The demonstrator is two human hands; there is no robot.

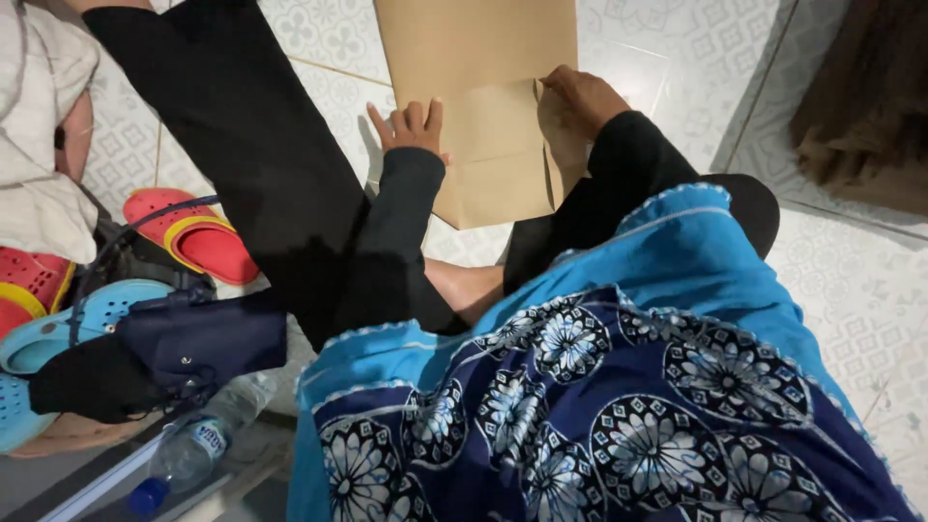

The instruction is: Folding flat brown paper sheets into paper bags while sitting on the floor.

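Blue patterned cloth below; left hand flat, right fingers pinching brown paper bag.

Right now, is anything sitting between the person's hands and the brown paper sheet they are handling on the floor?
Nothing visible. The left hand lies flat on the brown paper sheet, and the right hand touches the edge of its folded flap. Both are in direct contact with it. The sandals and water bottle lie off to the side.

Seen from above: left hand pressed flat on a brown paper sheet lying on the tiled floor; right hand pinching its folded edge. Red sandal and plastic bottle off to the left.
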